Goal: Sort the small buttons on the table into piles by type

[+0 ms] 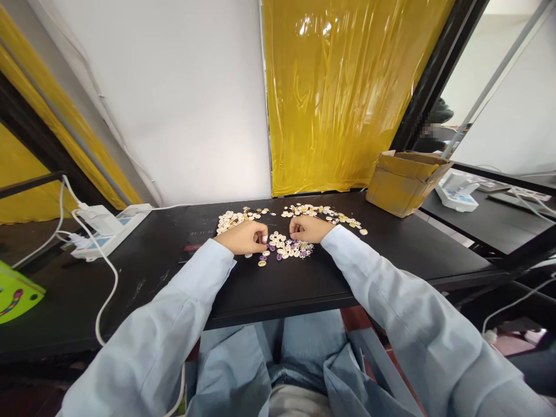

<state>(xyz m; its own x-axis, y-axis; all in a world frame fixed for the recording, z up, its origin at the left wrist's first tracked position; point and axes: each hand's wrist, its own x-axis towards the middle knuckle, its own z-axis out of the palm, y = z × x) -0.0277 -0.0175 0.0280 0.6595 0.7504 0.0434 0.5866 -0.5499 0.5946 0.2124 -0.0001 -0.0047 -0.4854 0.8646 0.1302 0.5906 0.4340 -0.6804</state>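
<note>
A loose pile of small buttons (pixel 286 248), white and cream with some purple ones, lies on the black table (pixel 278 289) between my hands. My left hand (pixel 244 236) is at the pile's left edge, thumb and fingertips pinched together; whatever is in the pinch is too small to make out. Across from it, my right hand (pixel 309 228) has its fingers curled over the pile's far right side, and what they hold is hidden. Behind my left hand is a group of white buttons (pixel 230 220). A yellowish button (pixel 262 263) lies nearest the front edge.
More scattered buttons (pixel 343 218) spread behind my right hand. A cardboard box (pixel 403 182) stands at back right. On the left are a white power strip (pixel 115 229) with cables and a green item (pixel 19 292). Beside my left wrist, a dark screen (pixel 200 234) shows digits.
</note>
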